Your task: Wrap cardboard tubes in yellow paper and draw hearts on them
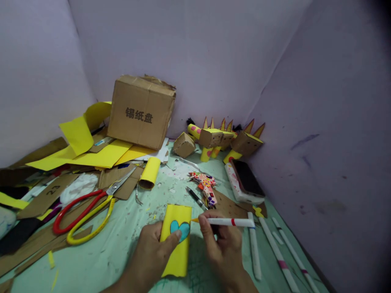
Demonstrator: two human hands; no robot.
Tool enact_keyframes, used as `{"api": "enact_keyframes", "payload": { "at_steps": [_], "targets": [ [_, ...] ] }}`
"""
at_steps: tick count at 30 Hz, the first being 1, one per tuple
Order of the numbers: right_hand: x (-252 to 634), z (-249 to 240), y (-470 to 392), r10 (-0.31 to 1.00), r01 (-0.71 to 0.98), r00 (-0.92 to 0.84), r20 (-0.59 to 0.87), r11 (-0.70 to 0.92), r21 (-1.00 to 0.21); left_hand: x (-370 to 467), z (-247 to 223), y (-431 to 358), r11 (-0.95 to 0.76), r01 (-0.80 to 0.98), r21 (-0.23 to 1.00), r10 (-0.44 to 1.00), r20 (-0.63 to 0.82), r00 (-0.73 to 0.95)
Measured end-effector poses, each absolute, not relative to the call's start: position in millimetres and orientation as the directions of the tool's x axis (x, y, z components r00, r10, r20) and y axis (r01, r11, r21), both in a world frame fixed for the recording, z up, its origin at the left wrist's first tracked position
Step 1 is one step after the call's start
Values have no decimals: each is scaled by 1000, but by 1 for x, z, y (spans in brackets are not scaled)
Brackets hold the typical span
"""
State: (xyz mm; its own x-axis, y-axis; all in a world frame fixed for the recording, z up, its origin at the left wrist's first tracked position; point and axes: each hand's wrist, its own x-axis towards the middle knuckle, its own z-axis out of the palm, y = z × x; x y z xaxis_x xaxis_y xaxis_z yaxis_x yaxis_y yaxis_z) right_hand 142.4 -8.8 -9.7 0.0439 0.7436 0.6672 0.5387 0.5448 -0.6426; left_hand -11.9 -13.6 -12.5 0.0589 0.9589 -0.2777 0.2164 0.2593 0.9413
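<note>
Near the front of the table, my left hand (154, 248) grips a yellow paper-covered piece (173, 260), its thumb resting on the edge of a blue heart (184, 230) with a dark outline. Whether this piece is a tube or flat, I cannot tell. My right hand (224, 244) pinches a white marker (222, 221) with a red band, held almost level. Its orange-yellow tip points left at the piece's right edge, beside the heart; contact is unclear. Just beyond lies a dark pen (196, 198). A yellow-covered cardboard tube (149, 174) rests farther back.
Large red-and-yellow-handled scissors (88, 215) lie left among cardboard and yellow paper (100, 156). A cardboard box (142, 112) stands behind. Several horned cardboard animals (214, 138) sit at the back right. A phone (248, 177) rests on a white pack. More markers (279, 256) lie right.
</note>
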Motion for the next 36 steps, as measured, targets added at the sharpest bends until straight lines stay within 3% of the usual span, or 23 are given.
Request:
{"api": "enact_keyframes", "payload": {
  "at_steps": [3,7,13,19,26,36],
  "targets": [
    [142,-11,-9,798,409,166,579,479,-777,-12,-6,-13,339,154,928,933,-352,71],
    [136,-10,-6,914,97,260,312,297,-950,-12,-6,-13,400,41,916,912,-402,78],
    [127,-11,-6,994,-248,-65,89,70,-966,-12,-5,-15,358,-35,933,930,-354,100],
    [123,2,-8,992,-311,-62,-108,-122,-943,-12,4,-21,364,-96,926,927,-350,136],
    [120,1,-8,981,-370,-77,-176,-192,-909,-17,-2,-13,467,-201,861,859,-388,334],
    [125,-8,-9,991,-230,-115,-75,-100,-968,-16,-2,-13,416,-194,888,900,-373,224]
  ]
}}
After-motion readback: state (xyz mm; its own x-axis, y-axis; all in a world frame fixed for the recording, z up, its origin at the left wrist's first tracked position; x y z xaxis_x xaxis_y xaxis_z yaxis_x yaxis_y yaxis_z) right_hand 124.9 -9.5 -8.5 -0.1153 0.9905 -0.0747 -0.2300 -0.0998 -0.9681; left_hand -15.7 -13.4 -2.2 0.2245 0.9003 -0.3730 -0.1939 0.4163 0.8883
